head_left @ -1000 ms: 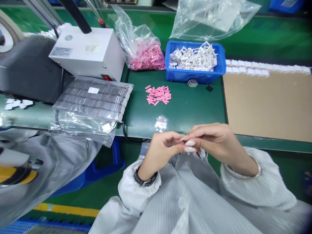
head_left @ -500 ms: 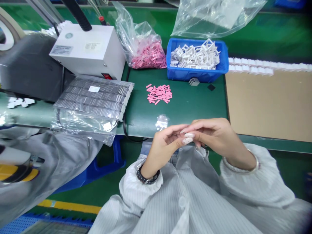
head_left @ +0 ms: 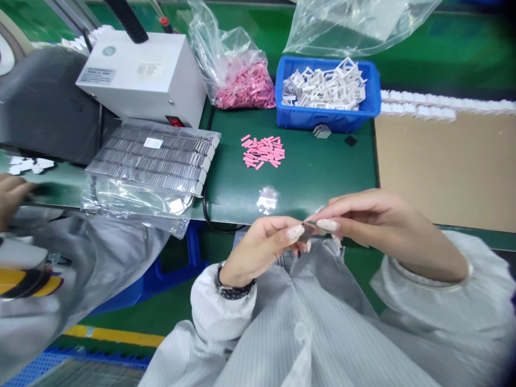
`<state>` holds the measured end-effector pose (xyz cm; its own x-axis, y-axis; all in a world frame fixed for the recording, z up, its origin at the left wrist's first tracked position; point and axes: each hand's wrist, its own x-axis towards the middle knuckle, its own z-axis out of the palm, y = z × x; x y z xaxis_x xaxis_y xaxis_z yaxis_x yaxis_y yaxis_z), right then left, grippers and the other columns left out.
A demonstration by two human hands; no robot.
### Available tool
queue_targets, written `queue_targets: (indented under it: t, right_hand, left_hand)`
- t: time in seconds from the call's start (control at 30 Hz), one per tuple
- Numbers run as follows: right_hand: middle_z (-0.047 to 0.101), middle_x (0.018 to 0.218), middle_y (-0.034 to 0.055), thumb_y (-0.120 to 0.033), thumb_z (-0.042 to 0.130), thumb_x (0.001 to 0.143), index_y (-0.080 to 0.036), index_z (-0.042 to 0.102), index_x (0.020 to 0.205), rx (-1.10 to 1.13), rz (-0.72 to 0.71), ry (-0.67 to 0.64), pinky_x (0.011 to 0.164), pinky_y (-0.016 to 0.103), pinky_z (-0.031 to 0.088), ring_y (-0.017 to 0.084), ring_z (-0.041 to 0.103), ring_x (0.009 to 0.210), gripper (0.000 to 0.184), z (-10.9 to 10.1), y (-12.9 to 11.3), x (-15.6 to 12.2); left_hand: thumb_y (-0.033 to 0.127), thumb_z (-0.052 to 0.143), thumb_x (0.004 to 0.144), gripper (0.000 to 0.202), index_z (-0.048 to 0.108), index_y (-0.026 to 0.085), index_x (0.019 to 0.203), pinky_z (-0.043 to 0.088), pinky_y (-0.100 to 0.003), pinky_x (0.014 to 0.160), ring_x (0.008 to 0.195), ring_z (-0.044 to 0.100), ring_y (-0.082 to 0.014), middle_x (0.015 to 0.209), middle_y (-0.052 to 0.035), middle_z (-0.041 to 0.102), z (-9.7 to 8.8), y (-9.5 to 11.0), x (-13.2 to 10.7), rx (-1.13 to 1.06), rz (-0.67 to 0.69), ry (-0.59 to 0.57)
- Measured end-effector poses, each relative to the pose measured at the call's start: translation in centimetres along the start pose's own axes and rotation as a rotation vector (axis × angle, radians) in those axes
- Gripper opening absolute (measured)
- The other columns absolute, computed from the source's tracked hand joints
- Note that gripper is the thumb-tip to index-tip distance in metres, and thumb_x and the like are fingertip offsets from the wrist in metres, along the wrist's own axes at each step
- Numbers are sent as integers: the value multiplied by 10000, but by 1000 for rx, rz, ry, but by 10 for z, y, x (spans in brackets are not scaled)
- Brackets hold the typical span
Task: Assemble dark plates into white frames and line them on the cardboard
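In front of my body, just off the table edge, both hands meet fingertip to fingertip. My left hand (head_left: 264, 247) pinches a small, thin grey plate (head_left: 308, 230) between thumb and fingers. The fingers of my right hand (head_left: 358, 220) are pinched at the plate's upper edge, where a thin pale edge shows; what exactly they grip is too small to make out. Beyond the hands lie a heap of short pink strips (head_left: 263, 152) and a crumpled clear film (head_left: 267, 199) on the green table (head_left: 234, 199).
White frames fill a blue bin (head_left: 328, 121), with several grey plates (head_left: 321, 131) before it. Left of it stand a bag of pink strips (head_left: 245, 86), a white box machine (head_left: 145, 80) and bagged plates (head_left: 153, 156). Cardboard (head_left: 447, 166) lies right. A co-worker's hand (head_left: 12, 196) is far left.
My right hand has drawn slightly right and the fingertips have parted a little, so the grey plate shows between them. A co-worker's hand has come in at the left.
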<state>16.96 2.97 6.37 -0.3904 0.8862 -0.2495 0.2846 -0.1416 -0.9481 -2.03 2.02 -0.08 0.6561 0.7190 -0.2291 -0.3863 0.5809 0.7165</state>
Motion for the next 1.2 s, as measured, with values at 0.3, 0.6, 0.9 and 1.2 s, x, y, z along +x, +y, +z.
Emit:
queue_targets:
  t: [0.3,0.6,0.9,1.2]
  right_hand:
    - [662,656,20,-363,723,761,-185,718,749,150,86,92,406,181,448,73,534,468,178,10,-10,0]
    - [664,630,12,-319,716,781,-174,727,729,330,178,6,437,156,494,71,582,496,154,14,-3,-7]
    - [645,589,10,-370,748,731,-152,681,624,416,268,-64,372,132,441,53,536,430,251,16,6,-3]
    - [654,591,18,-351,761,723,-137,688,626,533,285,-109,362,134,432,49,523,411,246,19,6,-7]
  left_hand:
    - [352,670,808,209,728,153,828,449,-193,533,552,564,-80,637,-28,657,18,7,-16,-82,58,181]
    - [229,706,777,117,719,210,892,509,-155,531,547,640,-74,618,29,682,30,4,-24,263,328,497]
    - [236,698,778,178,748,237,949,535,-194,574,565,624,-81,713,8,710,24,7,-24,352,341,424]
    - [299,806,655,301,754,227,942,545,-228,610,591,639,-106,751,-18,731,4,0,-16,126,213,229]
